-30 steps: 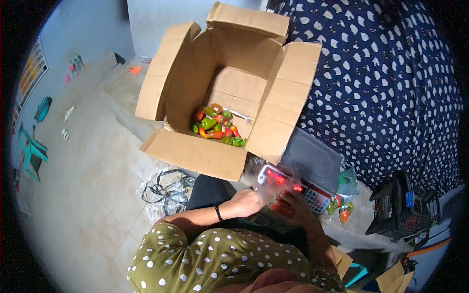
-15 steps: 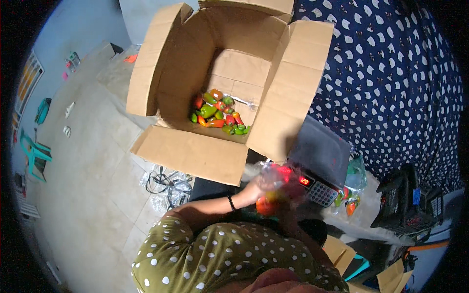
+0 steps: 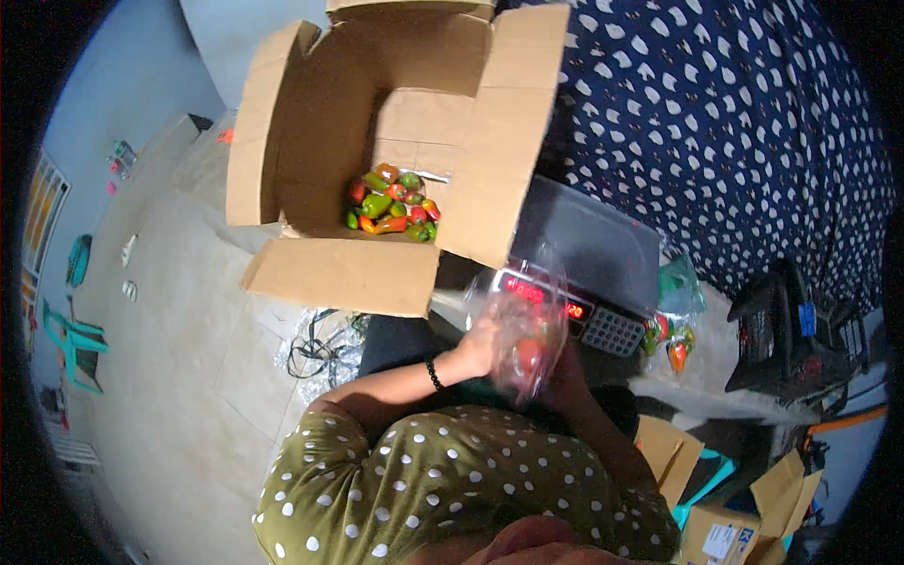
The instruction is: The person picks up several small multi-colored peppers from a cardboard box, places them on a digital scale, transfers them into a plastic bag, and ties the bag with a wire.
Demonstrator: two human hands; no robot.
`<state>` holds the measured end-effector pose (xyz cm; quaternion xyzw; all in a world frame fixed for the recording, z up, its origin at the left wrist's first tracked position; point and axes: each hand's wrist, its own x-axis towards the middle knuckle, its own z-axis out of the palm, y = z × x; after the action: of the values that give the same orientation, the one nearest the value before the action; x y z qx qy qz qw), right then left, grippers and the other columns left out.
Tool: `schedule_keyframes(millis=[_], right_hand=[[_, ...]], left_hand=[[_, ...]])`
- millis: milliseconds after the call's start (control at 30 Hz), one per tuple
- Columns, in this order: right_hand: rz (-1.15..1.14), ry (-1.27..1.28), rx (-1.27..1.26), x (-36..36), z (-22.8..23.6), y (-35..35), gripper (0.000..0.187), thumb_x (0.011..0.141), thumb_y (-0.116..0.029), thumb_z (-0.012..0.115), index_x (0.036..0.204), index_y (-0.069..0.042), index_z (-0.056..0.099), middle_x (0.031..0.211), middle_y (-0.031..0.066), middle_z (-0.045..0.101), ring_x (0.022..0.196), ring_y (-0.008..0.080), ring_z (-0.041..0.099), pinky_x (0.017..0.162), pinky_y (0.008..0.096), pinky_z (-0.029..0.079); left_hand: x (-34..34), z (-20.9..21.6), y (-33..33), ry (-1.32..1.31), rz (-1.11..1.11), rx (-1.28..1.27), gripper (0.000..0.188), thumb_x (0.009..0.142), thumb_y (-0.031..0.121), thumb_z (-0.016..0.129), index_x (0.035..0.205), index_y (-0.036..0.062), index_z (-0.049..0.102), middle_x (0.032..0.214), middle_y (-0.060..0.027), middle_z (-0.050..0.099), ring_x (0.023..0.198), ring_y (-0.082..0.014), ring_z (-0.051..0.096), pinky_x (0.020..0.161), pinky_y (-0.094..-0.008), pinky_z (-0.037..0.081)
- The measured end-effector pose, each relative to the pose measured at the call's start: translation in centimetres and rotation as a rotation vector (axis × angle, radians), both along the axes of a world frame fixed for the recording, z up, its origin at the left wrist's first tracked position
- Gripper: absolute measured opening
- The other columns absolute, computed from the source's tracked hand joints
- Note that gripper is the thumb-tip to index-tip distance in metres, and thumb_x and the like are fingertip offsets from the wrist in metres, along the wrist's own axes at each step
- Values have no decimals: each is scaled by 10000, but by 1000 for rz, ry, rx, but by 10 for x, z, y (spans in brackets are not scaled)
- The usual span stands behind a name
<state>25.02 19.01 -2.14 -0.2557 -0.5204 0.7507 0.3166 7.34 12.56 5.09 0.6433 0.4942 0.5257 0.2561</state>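
Observation:
A clear plastic bag (image 3: pixel 529 356) with red peppers inside is in front of my body, blurred by motion. My left hand (image 3: pixel 480 347), with a black bead bracelet at the wrist, is closed on the bag's left side. Against the bag's right side is my right hand (image 3: pixel 565 375); its fingers are hidden and smeared. Just beyond my hands is a digital scale (image 3: pixel 593 240) with lit red digits. An open cardboard box (image 3: pixel 344 275) stands ahead to the left, with red, orange and green peppers (image 3: pixel 379 207) at its bottom.
To the right of the scale lie bagged peppers (image 3: pixel 678 353) and a black plastic crate (image 3: pixel 796 344). A dark blue patterned cloth (image 3: pixel 725 141) hangs at the far right. Crumpled plastic with black straps (image 3: pixel 320 353) lies on the floor; cardboard boxes (image 3: pixel 720 537) are at lower right.
My view has shifted, so the box and scale appear further left and higher. The bag of peppers now hangs more upright between my hands, its clear film raised in front of the scale.

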Motion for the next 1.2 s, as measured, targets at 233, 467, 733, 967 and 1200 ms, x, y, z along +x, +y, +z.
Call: schedule_keyframes(millis=[233,467,733,967,1200], right_hand=[[224,-320,878,13,106,-15,295,744,-145,564,1027,-75,517,1022,128,508,984,236,474,866,392,363],[-161,-399,1658,5,117,10,499,661,-200,647,1095,-83,431,1192,194,373,1098,359,393,903,475,332],[228,199,-433,-3,84,-5,488,749,-509,539,934,-58,515,751,74,564,526,203,538,500,309,453],[82,149,-603,21,121,-23,347,790,-155,524,1117,-55,470,912,145,578,562,204,548,593,339,482],[-279,-407,1837,18,112,0,477,676,-231,655,1088,-181,419,1212,154,386,1107,394,371,886,540,278]], left_hand=[[-27,11,3,23,207,-304,234,840,147,416,630,63,476,783,-40,571,709,-124,516,627,-272,429],[-1,22,2,-1139,-156,-740,157,851,155,427,716,101,486,588,50,397,547,-56,398,550,-208,391],[4,13,1,-101,-20,-142,124,872,184,436,822,70,435,719,20,426,636,-84,447,603,-207,405],[-11,-5,13,-640,43,-270,188,847,149,399,958,26,486,812,-10,490,746,-112,483,680,-240,410],[2,15,-2,-934,-97,-712,180,839,152,375,707,113,491,639,42,411,634,-97,425,596,-238,363]])
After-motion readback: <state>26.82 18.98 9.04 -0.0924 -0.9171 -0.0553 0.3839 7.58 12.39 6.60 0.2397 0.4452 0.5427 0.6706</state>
